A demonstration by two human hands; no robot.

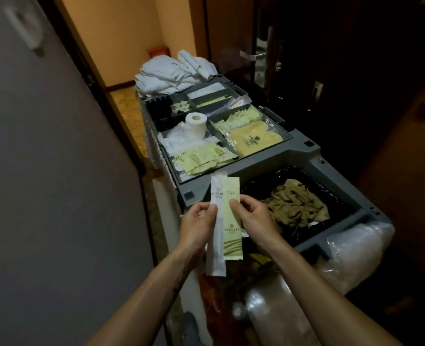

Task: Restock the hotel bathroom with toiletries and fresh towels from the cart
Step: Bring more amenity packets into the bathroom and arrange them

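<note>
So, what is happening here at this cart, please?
A person stands at a housekeeping cart and holds two long sealed packets above it. The left hand pinches the white packet, and the right hand pinches the pale green packet beside it. Loose sachets, a toilet paper roll and wrapped slippers lie in the cart's tray. Folded white towels are piled at its far end. The bathroom is not in view.

Green sachet [232, 221] print illegible; door [331, 71] lost in dark.
</note>
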